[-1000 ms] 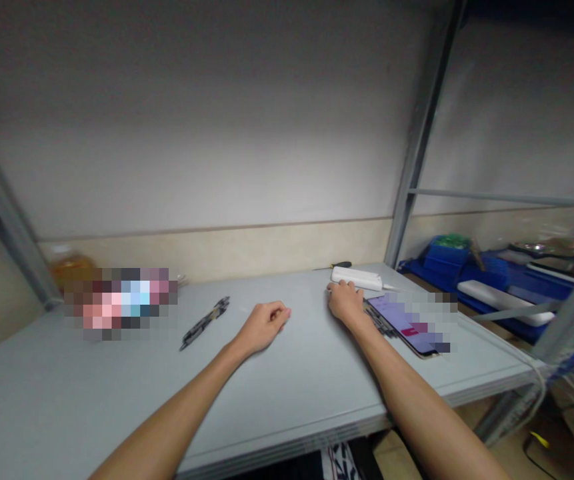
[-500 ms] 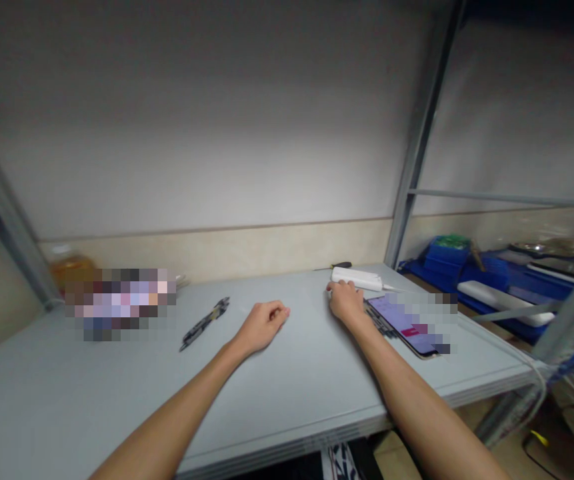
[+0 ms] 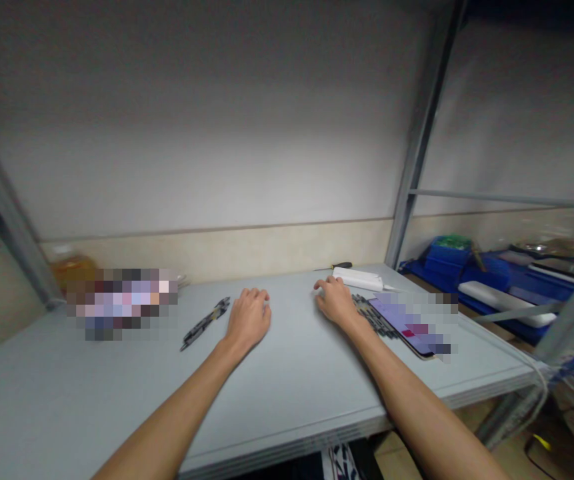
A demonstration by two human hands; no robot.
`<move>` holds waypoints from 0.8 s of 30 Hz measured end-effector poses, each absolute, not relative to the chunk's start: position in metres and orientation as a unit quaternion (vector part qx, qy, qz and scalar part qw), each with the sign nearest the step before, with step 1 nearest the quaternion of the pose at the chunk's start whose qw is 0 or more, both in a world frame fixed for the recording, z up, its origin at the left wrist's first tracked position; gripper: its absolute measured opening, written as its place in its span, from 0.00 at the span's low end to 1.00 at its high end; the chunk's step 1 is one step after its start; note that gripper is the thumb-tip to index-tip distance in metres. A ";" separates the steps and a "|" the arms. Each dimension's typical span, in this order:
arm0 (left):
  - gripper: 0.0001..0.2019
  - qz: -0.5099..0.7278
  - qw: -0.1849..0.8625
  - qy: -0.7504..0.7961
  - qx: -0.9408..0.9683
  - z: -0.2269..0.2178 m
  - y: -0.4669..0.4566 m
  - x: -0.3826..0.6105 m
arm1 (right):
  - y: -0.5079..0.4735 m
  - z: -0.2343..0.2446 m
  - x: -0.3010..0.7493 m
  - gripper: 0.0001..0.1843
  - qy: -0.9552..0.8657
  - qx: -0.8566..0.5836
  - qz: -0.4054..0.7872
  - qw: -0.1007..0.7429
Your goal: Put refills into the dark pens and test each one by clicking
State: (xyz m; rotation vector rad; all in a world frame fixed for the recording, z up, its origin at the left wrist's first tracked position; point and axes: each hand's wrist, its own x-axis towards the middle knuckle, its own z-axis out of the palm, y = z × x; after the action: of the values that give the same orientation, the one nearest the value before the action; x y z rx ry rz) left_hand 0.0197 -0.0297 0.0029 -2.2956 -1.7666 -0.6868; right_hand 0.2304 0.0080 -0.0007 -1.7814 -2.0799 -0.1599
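Note:
My left hand (image 3: 249, 317) rests palm down over the grey tabletop, its fingers bent a little and apart, with nothing seen in it. Close by on its left lie dark pens (image 3: 205, 324) in a small slanted bunch. My right hand (image 3: 335, 300) is also palm down, fingers loosely curled and apart, holding nothing visible. Just right of it, several dark pens (image 3: 377, 319) lie side by side, partly hidden by my wrist. Against these pens is a phone (image 3: 391, 316) with a lit screen, partly blurred out.
A white power strip (image 3: 357, 278) and a screwdriver (image 3: 341, 265) lie behind my right hand. At the far left a bottle of amber liquid (image 3: 74, 270) stands by a pixelated patch. Metal posts (image 3: 424, 140) frame the table (image 3: 287, 393). Blue bins (image 3: 447, 257) are on the right.
My left hand has moved left toward the pens and its fingers have loosened from a closed curl. My right hand has shifted slightly left, uncovering more of the right-hand pens.

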 end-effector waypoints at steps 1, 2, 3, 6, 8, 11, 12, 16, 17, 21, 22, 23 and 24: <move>0.10 -0.210 0.100 -0.614 -0.754 0.004 -0.030 0.019 | 0.007 -0.001 0.228 0.14 -0.754 -0.623 -0.047 0.204; 0.11 -0.190 0.116 -0.635 -0.739 0.004 -0.030 0.017 | 0.006 -0.001 0.226 0.14 -0.764 -0.610 -0.039 0.208; 0.12 -0.173 0.127 -0.654 -0.725 0.004 -0.031 0.016 | 0.005 -0.001 0.224 0.14 -0.771 -0.601 -0.031 0.209; 0.15 -0.130 0.142 -0.697 -0.691 0.004 -0.031 0.012 | 0.003 -0.003 0.221 0.14 -0.777 -0.599 -0.018 0.193; 0.16 -0.106 0.139 -0.714 -0.678 0.002 -0.029 0.009 | 0.003 -0.004 0.221 0.14 -0.770 -0.615 -0.018 0.172; 0.17 -0.077 0.126 -0.727 -0.671 -0.001 -0.026 0.004 | 0.003 -0.004 0.223 0.13 -0.754 -0.639 -0.032 0.149; 0.17 -0.070 0.122 -0.728 -0.671 -0.002 -0.025 0.003 | 0.003 -0.003 0.223 0.13 -0.749 -0.645 -0.037 0.146; 0.18 -0.057 0.118 -0.725 -0.676 -0.003 -0.023 0.001 | 0.002 -0.001 0.224 0.13 -0.745 -0.651 -0.043 0.143; 0.18 -0.059 0.121 -0.724 -0.676 -0.002 -0.023 0.001 | 0.002 -0.001 0.224 0.13 -0.747 -0.648 -0.042 0.144; 0.18 -0.068 0.128 -0.729 -0.669 0.000 -0.023 0.001 | 0.000 0.000 0.222 0.13 -0.758 -0.634 -0.035 0.150; 0.18 -0.066 0.124 -0.732 -0.666 0.001 -0.023 0.001 | -0.001 0.001 0.221 0.13 -0.761 -0.629 -0.032 0.152; 0.18 -0.063 0.119 -0.736 -0.663 0.001 -0.023 0.000 | -0.001 0.001 0.221 0.13 -0.765 -0.624 -0.029 0.155; 0.19 -0.060 0.113 -0.740 -0.660 0.001 -0.023 0.000 | -0.001 0.001 0.220 0.12 -0.770 -0.618 -0.024 0.157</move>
State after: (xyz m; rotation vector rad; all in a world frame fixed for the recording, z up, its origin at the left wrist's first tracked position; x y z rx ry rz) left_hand -0.0003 -0.0226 0.0013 -1.9369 -2.1727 -0.1762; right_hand 0.2201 -0.0013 0.0011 -1.7680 -2.2031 -0.0690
